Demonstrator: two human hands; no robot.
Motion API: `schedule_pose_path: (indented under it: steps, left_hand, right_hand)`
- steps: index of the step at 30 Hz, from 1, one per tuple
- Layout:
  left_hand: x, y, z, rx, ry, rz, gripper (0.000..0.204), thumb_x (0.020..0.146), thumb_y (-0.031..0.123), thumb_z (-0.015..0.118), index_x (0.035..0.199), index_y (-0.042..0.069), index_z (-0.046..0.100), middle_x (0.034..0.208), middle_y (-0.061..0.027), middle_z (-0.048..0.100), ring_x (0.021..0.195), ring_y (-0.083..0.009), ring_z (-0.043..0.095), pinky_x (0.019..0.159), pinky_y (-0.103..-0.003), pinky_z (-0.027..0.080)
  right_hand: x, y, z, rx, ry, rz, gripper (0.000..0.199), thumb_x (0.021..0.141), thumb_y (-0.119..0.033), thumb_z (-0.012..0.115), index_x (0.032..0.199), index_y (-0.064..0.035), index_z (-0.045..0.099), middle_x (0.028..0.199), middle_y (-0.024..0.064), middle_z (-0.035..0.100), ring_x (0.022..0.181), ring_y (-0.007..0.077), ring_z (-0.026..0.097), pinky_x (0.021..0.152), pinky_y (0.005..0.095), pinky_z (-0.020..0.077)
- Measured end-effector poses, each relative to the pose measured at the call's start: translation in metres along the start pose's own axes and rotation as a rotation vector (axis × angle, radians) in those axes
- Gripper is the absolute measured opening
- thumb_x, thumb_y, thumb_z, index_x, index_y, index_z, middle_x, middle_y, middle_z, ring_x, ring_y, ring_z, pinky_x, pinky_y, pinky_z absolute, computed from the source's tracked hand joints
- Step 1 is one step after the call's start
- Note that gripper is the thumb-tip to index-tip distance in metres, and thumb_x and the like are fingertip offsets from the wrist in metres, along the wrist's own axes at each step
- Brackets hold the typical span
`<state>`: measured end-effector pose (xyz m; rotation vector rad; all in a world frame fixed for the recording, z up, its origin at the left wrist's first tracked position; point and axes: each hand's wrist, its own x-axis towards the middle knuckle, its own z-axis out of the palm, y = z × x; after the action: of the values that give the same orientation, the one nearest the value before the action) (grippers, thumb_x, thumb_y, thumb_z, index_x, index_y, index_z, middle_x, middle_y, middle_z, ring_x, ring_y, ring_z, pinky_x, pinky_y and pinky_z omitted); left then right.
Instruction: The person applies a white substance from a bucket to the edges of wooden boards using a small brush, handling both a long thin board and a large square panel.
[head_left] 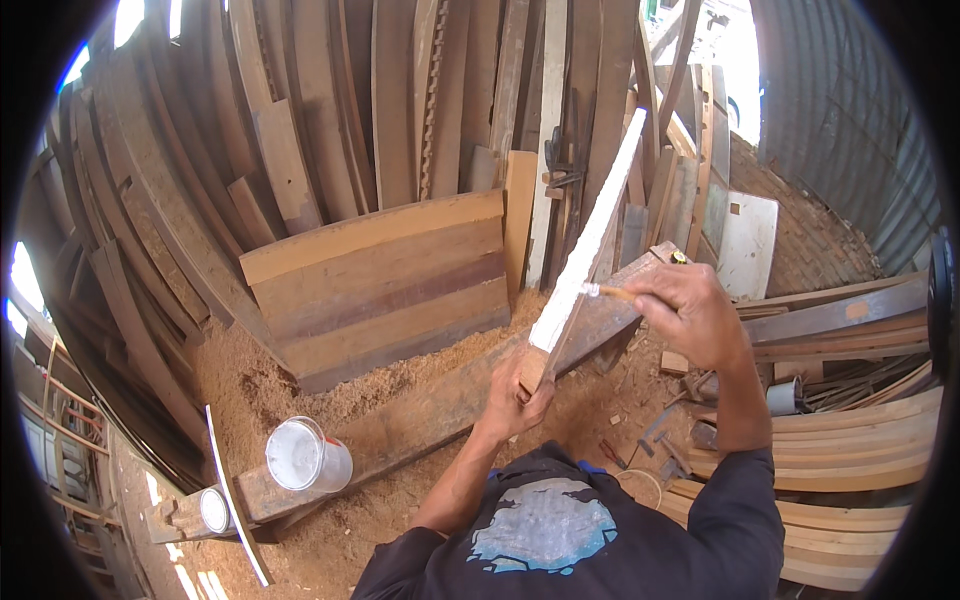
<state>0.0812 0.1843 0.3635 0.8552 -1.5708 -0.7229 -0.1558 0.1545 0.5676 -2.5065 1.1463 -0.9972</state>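
My left hand [520, 395] is closed round the bare lower end of a long narrow board [590, 245], which slants up and away to the right. White paste or glue thickly covers its upward face. My right hand [692, 308] grips a small brush [615, 293] by its wooden handle. White-coated bristles meet the board's edge about midway along. Beneath the board runs a thick wooden beam [400, 448]. A translucent tub [308, 456] with white residue stands on the beam's left part, and a smaller white can [214, 510] is beside it.
A thin white strip [228, 490] leans across the beam's left end. Behind stand a wide wooden panel [385, 295] and many upright planks [395, 110]. Sawdust [240, 375] covers the floor. Hand tools, including a hammer [653, 432], lie right, near stacked curved timbers [850, 440].
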Motion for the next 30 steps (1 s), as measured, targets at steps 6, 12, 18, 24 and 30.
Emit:
schedule_pose_path:
  steps: [6,12,18,24,30]
  left_hand:
    - [0.003,0.0,-0.003,0.049,-0.006,0.056,0.022,0.086,0.004,0.062,0.106,-0.004,0.061,0.086,-0.013,0.066,0.074,-0.0206,0.062,0.068,-0.036,0.052]
    - [0.0,-0.001,-0.001,0.055,0.002,0.02,0.019,0.085,0.005,0.064,0.102,-0.003,0.062,0.084,-0.0123,0.065,0.073,-0.0205,0.063,0.066,-0.035,0.051]
    - [-0.002,0.001,-0.004,-0.002,-0.034,-0.044,0.023,0.082,0.005,0.065,0.105,-0.001,0.062,0.084,-0.012,0.063,0.073,-0.0219,0.061,0.067,-0.035,0.051]
    - [0.003,0.007,-0.001,-0.058,0.004,-0.039,0.028,0.08,0.006,0.066,0.108,0.0,0.061,0.083,-0.0121,0.061,0.07,-0.024,0.059,0.066,-0.035,0.05]
    - [-0.008,-0.007,0.007,-0.1,-0.018,-0.129,0.036,0.083,0.004,0.065,0.117,-0.002,0.06,0.088,-0.01,0.064,0.075,-0.0169,0.059,0.067,-0.031,0.051]
  right_hand:
    - [-0.013,-0.026,-0.004,0.074,-0.146,-0.123,0.016,0.083,0.0,0.07,0.099,0.0013,0.074,0.078,0.0151,0.069,0.068,0.0296,0.067,0.062,0.0394,0.051]
    - [-0.005,-0.022,0.001,-0.01,0.052,-0.244,0.016,0.08,0.001,0.072,0.096,-0.0004,0.073,0.079,0.0135,0.068,0.07,0.0317,0.066,0.063,0.0388,0.0508]
    - [-0.01,-0.022,-0.006,0.186,-0.053,-0.254,0.017,0.081,0.001,0.072,0.098,-0.0008,0.074,0.081,0.0129,0.069,0.072,0.0312,0.066,0.067,0.0392,0.0521]
    - [0.006,-0.01,-0.012,0.0,-0.124,-0.21,0.017,0.083,-0.002,0.072,0.1,0.0002,0.075,0.079,0.0147,0.068,0.068,0.0292,0.066,0.063,0.0375,0.052]
    - [0.041,-0.012,-0.041,-0.125,-0.265,-0.113,0.014,0.089,-0.005,0.066,0.095,0.0003,0.076,0.082,0.0124,0.073,0.067,0.0213,0.068,0.066,0.0363,0.0547]
